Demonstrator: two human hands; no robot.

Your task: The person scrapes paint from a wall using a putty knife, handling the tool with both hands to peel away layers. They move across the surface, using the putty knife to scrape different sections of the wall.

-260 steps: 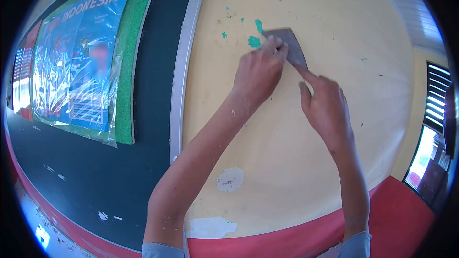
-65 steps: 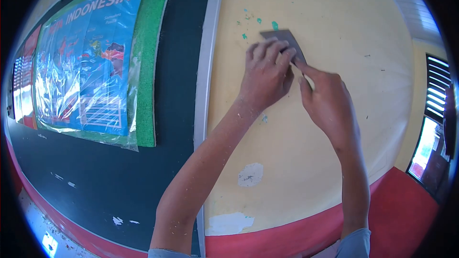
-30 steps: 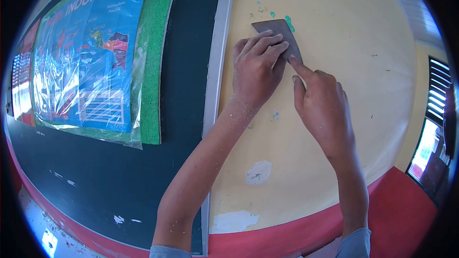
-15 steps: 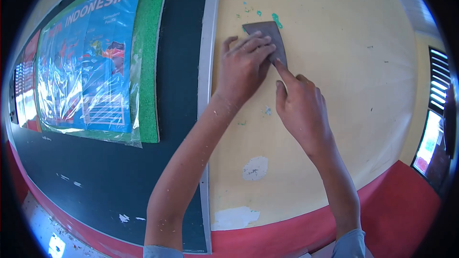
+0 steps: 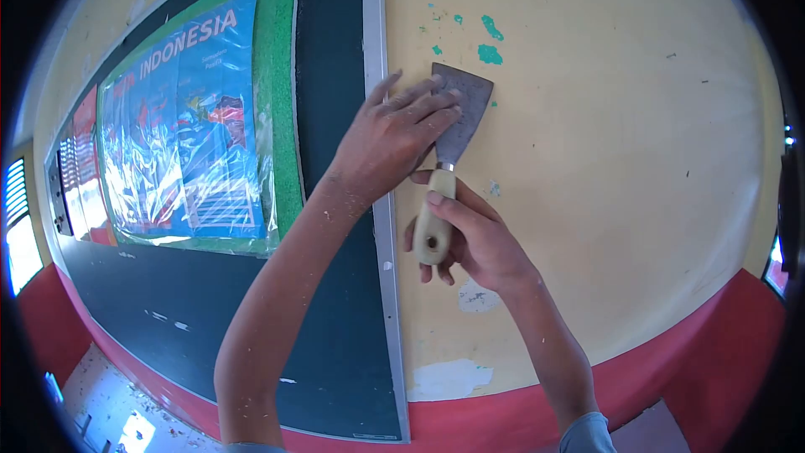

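A putty knife (image 5: 466, 99) with a wide grey blade and a pale handle is tilted against the cream wall (image 5: 620, 159), blade upward. My right hand (image 5: 482, 239) is closed round its handle, the thumb lying along the top. Specks of dust cover my left hand (image 5: 394, 130), which rests with outstretched fingers on the left part of the blade. Just above the blade's edge, a green patch (image 5: 490, 54) shows where the cream paint is gone. Smaller green spots lie around it.
Left of the wall stands a dark green board (image 5: 335, 285) with a pale frame (image 5: 394, 310). A plastic-covered Indonesia map (image 5: 184, 134) hangs on it. White bare patches (image 5: 453, 379) mark the lower wall above a red band (image 5: 503, 415). Debris litters the floor (image 5: 109, 394).
The putty knife has moved down the wall, uncovering more green. My right hand has shifted from a pointing finger at the blade to a grip round the handle. My left hand stays at the blade.
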